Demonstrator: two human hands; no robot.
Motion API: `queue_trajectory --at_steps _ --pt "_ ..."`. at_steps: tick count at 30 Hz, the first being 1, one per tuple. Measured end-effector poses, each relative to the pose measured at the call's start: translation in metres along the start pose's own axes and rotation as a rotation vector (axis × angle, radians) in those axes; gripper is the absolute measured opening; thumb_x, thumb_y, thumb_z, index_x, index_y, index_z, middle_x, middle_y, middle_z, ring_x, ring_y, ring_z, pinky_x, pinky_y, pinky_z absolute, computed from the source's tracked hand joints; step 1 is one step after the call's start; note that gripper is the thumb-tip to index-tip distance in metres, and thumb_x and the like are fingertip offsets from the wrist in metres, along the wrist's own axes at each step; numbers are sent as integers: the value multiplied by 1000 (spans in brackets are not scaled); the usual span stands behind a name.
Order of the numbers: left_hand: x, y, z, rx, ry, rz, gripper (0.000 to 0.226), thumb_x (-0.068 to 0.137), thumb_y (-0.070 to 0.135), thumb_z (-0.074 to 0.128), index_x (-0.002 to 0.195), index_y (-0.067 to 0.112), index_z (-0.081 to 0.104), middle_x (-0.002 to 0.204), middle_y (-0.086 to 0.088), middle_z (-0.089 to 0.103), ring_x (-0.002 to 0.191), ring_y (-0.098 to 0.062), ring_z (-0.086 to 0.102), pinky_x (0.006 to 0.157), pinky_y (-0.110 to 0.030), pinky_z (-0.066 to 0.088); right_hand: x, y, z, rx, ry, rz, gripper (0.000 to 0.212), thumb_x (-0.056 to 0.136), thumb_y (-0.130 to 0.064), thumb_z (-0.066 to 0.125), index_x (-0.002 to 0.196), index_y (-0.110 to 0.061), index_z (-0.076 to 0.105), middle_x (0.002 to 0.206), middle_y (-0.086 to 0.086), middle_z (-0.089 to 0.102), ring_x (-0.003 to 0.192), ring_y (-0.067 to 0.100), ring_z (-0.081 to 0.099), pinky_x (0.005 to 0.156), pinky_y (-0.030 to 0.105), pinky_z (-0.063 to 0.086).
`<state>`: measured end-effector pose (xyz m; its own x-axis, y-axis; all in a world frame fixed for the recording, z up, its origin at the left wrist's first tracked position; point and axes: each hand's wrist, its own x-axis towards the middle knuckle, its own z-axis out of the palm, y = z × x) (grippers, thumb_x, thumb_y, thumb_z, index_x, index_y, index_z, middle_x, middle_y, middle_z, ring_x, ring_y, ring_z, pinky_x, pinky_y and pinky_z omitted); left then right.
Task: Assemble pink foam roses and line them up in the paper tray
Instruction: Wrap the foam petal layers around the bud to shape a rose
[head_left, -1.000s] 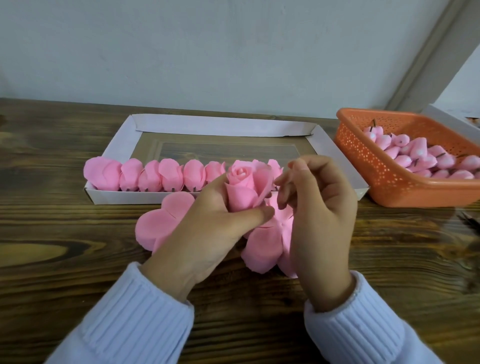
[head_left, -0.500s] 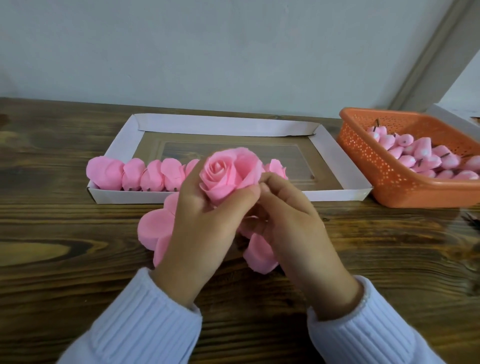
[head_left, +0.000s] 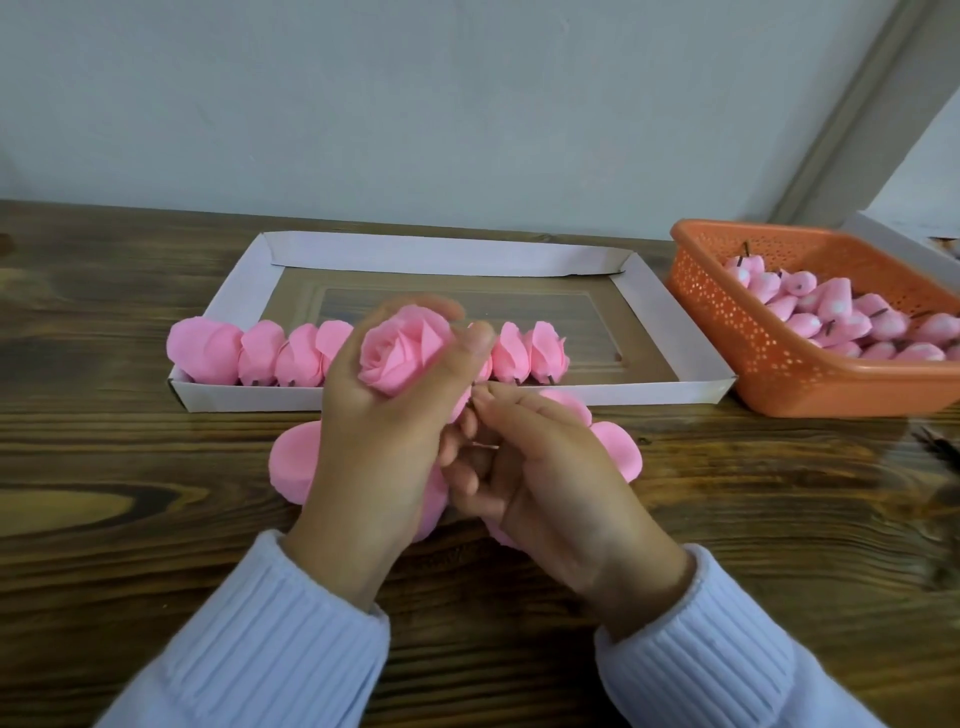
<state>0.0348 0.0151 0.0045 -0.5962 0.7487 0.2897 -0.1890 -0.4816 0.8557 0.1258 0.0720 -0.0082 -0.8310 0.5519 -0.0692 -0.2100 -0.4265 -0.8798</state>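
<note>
Pink foam rose (head_left: 402, 353) sits clasped in the left hand (head_left: 379, 431), raised in front of the paper tray (head_left: 447, 397), where finished roses (head_left: 260, 353) line the near wall. The right hand (head_left: 540, 467), fingers curled, seems to pinch its stem from below.

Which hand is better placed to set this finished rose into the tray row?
Left. The left hand already grips the rose, just before the tray; the right hand sits lower, at its base.
</note>
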Motion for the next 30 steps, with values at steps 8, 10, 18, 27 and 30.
queue_trajectory --at_steps 8,10,18,27,30 --pt "-6 2 2 89 -13 -78 16 68 20 82 76 22 67 87 5 71 57 -5 66 36 -15 42 -2 -3 3 179 -175 -30 19 90 -18 46 105 -9 54 71 1 58 59 9 57 48 17 44" --pt "-7 3 3 115 -97 -110 16 66 23 81 76 29 70 90 8 73 47 0 59 34 -13 38 -1 -2 3 189 -150 -44 22 89 -19 48 105 -4 53 66 6 53 56 10 52 48 18 40" --pt "-7 2 7 127 -54 -197 16 67 39 84 78 30 77 64 -30 58 28 -3 37 33 -12 31 1 0 0 113 -158 -34 27 97 -26 41 99 -8 62 66 3 54 53 9 50 50 19 40" --pt "-8 5 7 85 -84 -182 25 73 34 75 90 16 73 56 11 64 33 -3 47 34 -13 31 1 2 -2 94 -178 -47 24 92 -23 41 95 -6 58 64 1 58 54 10 51 51 19 39" --pt "-6 4 5 80 -61 -126 14 61 31 84 64 27 71 78 7 72 54 -5 65 35 -14 38 0 3 -2 138 -222 -88 29 93 -14 41 119 -10 54 73 0 59 63 9 56 56 19 45"
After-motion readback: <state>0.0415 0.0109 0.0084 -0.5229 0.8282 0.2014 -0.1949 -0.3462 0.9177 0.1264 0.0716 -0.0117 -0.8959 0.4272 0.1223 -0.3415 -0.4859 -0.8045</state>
